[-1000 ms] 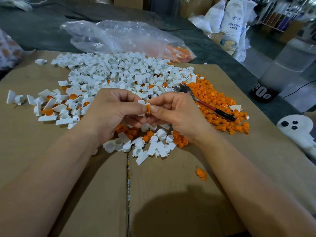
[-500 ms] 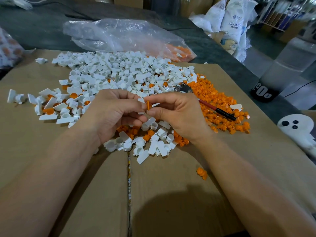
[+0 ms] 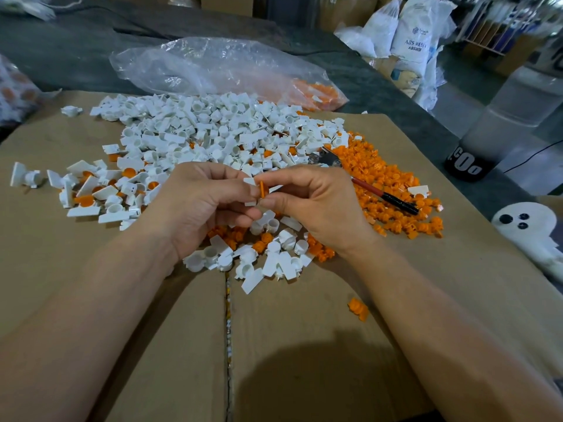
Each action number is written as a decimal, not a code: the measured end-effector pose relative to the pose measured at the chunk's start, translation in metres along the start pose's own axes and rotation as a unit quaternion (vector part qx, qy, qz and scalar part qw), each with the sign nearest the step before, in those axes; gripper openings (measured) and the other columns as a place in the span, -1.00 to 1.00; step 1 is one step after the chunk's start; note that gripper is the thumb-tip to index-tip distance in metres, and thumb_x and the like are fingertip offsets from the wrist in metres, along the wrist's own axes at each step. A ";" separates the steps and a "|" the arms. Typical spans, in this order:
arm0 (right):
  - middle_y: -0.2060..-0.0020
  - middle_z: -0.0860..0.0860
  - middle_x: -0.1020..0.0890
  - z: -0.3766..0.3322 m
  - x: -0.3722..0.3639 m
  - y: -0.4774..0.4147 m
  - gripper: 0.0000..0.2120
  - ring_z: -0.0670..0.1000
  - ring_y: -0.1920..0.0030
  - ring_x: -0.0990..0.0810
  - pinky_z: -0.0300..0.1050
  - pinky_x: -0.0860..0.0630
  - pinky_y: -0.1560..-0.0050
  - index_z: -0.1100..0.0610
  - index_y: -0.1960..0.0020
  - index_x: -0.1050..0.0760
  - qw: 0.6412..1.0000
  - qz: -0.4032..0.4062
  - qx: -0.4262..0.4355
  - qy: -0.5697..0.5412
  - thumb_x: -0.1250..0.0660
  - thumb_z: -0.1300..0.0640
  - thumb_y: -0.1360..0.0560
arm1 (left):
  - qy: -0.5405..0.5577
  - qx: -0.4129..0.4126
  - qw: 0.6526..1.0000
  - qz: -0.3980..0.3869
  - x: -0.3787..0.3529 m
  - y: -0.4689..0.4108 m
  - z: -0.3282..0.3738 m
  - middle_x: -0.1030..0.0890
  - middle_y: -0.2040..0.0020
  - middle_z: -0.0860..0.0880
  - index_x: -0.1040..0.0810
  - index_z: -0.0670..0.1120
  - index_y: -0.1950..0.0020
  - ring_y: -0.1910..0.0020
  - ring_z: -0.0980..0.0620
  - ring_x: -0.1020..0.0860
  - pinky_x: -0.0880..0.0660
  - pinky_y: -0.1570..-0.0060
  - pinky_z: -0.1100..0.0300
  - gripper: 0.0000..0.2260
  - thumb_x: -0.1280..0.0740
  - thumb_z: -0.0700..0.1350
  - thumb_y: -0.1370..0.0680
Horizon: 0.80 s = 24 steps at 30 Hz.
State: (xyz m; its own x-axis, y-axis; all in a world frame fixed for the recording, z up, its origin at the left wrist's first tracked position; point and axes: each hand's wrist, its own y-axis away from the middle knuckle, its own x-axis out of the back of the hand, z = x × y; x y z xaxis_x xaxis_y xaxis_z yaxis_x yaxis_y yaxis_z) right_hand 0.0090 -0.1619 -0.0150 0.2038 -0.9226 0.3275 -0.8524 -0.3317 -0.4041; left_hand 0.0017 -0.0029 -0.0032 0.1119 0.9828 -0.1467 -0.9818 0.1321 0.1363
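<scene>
**Orange cap held against white part, above the piles**

On my feed both hands meet at the middle of the view, raised a little over the cardboard (image 3: 304,345). The left hand (image 3: 207,205) is curled, thumb and forefinger gripping a small white part (image 3: 250,181). Only the part's top and bottom edges show past the fingertips. The right hand (image 3: 316,208) is curled too, pinching an orange cap (image 3: 262,189) between thumb and forefinger. The cap stands on edge and touches the white part's right face. I cannot tell whether it is seated in the part or only held against it. The other fingers of both hands are folded in toward the palms, and I see nothing else in them.

Directly under the hands lies a loose scatter of white and orange pieces. Beyond the hands, the big white pile (image 3: 213,132) spreads across the far half of the cardboard, with a few orange caps mixed in on its left side. The orange pile (image 3: 387,178) lies to its right, touching it. A tool (image 3: 384,194) with a red and black handle rests on the orange pile, its metal end pointing toward the white pile. One stray orange piece (image 3: 359,309) lies alone near the right forearm.

Behind the piles a clear bag (image 3: 213,65) lies on the dark table (image 3: 76,50), with orange pieces in its right end. White sacks (image 3: 411,35) stand far right, and a white ghost figure (image 3: 527,226) lies at the right edge.
</scene>
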 end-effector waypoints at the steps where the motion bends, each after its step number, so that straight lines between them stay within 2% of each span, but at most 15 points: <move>1: 0.13 0.01 -0.64 -0.001 0.001 0.000 -0.64 -0.01 0.11 -0.65 -0.09 -0.59 0.00 0.13 -0.12 -0.51 1.000 -0.005 -0.008 0.010 -0.42 0.35 -0.36 | 0.001 0.000 1.000 0.000 0.000 0.000 0.000 -0.59 0.47 -0.12 -0.52 -0.25 0.29 0.53 0.05 -0.57 -0.48 0.56 0.34 -0.82 -0.40 -0.25 -0.16; 4: 0.10 -0.18 -0.60 -0.003 0.016 -0.003 -0.65 -0.20 0.09 -0.61 -0.28 -0.54 -0.01 0.02 -0.13 -0.54 0.992 0.011 -0.079 0.095 -0.46 0.13 -0.36 | 0.007 -0.003 1.000 0.004 0.001 0.000 0.000 -0.58 0.49 -0.13 -0.50 -0.24 0.30 0.54 0.04 -0.56 -0.47 0.56 0.33 -0.83 -0.40 -0.26 -0.16; 6: -0.02 -0.17 -0.59 -0.004 0.038 -0.007 -0.57 -0.28 0.03 -0.53 -0.51 -0.41 0.04 0.00 -0.21 -0.51 0.968 0.054 -0.124 0.213 -0.44 -0.04 -0.36 | 0.016 -0.005 1.000 0.009 0.001 0.000 0.000 -0.57 0.50 -0.12 -0.50 -0.24 0.31 0.55 0.04 -0.56 -0.47 0.56 0.33 -0.83 -0.40 -0.26 -0.16; 7: -0.11 -0.13 -0.57 -0.003 0.051 -0.008 -0.51 -0.26 -0.02 -0.49 -0.54 -0.34 0.08 0.01 -0.25 -0.48 0.946 0.063 -0.152 0.278 -0.41 -0.11 -0.37 | 0.020 -0.006 1.000 0.011 0.001 0.000 0.000 -0.56 0.51 -0.11 -0.50 -0.24 0.30 0.54 0.04 -0.56 -0.47 0.56 0.33 -0.83 -0.40 -0.26 -0.17; 9: -0.26 -0.05 -0.48 0.000 0.071 -0.008 -0.37 -0.10 -0.19 -0.44 -0.33 -0.31 -0.01 0.04 -0.33 -0.39 0.895 0.033 -0.243 0.373 -0.37 -0.22 -0.34 | 0.025 -0.008 1.000 0.011 0.002 -0.001 -0.001 -0.57 0.51 -0.10 -0.50 -0.25 0.27 0.53 0.04 -0.57 -0.48 0.55 0.33 -0.81 -0.40 -0.26 -0.17; 10: -0.27 -0.01 -0.46 0.003 0.078 -0.006 -0.31 -0.03 -0.22 -0.43 -0.19 -0.32 -0.05 0.06 -0.34 -0.36 0.867 0.002 -0.290 0.405 -0.36 -0.27 -0.32 | 0.029 -0.008 0.999 0.012 0.002 -0.001 -0.001 -0.57 0.50 -0.09 -0.50 -0.25 0.26 0.53 0.04 -0.58 -0.49 0.55 0.33 -0.80 -0.40 -0.26 -0.17; 11: -0.20 0.03 -0.48 0.005 0.082 -0.005 -0.29 0.02 -0.17 -0.44 -0.11 -0.34 -0.05 0.09 -0.29 -0.38 0.841 -0.030 -0.324 0.432 -0.34 -0.32 -0.29 | 0.034 -0.009 0.999 0.013 0.002 -0.001 -0.001 -0.57 0.50 -0.09 -0.50 -0.26 0.25 0.52 0.04 -0.58 -0.49 0.54 0.33 -0.80 -0.40 -0.26 -0.17; 13: 0.02 0.04 -0.51 0.010 0.086 -0.004 -0.34 0.03 0.04 -0.47 -0.03 -0.40 0.06 0.12 -0.08 -0.43 0.807 -0.079 -0.353 0.467 -0.32 -0.38 -0.24 | 0.044 -0.012 0.999 0.018 0.002 -0.001 -0.001 -0.59 0.49 -0.10 -0.51 -0.25 0.24 0.51 0.04 -0.59 -0.51 0.53 0.32 -0.79 -0.40 -0.25 -0.17; 18: 0.13 0.02 -0.50 0.011 0.085 -0.004 -0.41 0.01 0.13 -0.46 -0.04 -0.42 0.13 0.10 0.00 -0.42 0.790 -0.090 -0.374 0.477 -0.40 -0.34 -0.23 | 0.054 -0.018 0.998 0.026 0.002 -0.001 -0.002 -0.60 0.47 -0.10 -0.52 -0.25 0.22 0.49 0.04 -0.60 -0.51 0.53 0.33 -0.78 -0.40 -0.24 -0.17; 21: 0.21 0.01 -0.49 0.010 0.080 -0.004 -0.54 -0.02 0.23 -0.43 -0.13 -0.33 0.33 0.10 0.09 -0.42 0.788 -0.051 -0.370 0.490 -0.44 -0.21 -0.25 | 0.053 -0.020 0.998 0.030 0.002 -0.002 -0.002 -0.60 0.46 -0.10 -0.52 -0.25 0.22 0.49 0.04 -0.60 -0.50 0.53 0.33 -0.77 -0.40 -0.23 -0.16; 24: 0.27 0.05 -0.51 0.008 0.078 -0.005 -0.66 0.00 0.29 -0.45 -0.15 -0.31 0.37 0.15 0.10 -0.49 0.799 0.011 -0.347 0.491 -0.42 -0.06 -0.27 | 0.056 -0.027 0.997 0.035 0.002 -0.002 -0.002 -0.60 0.47 -0.10 -0.52 -0.24 0.24 0.49 0.04 -0.60 -0.49 0.54 0.34 -0.79 -0.40 -0.23 -0.17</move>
State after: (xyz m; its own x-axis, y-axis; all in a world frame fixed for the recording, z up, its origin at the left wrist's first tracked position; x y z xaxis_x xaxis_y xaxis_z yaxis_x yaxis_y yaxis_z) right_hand 0.0332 -0.2333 0.0058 -0.0005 -0.2155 0.9765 -0.9817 0.1863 0.0406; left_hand 0.0036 -0.0013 -0.0062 0.0281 0.9686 -0.2472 -0.9939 0.0535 0.0966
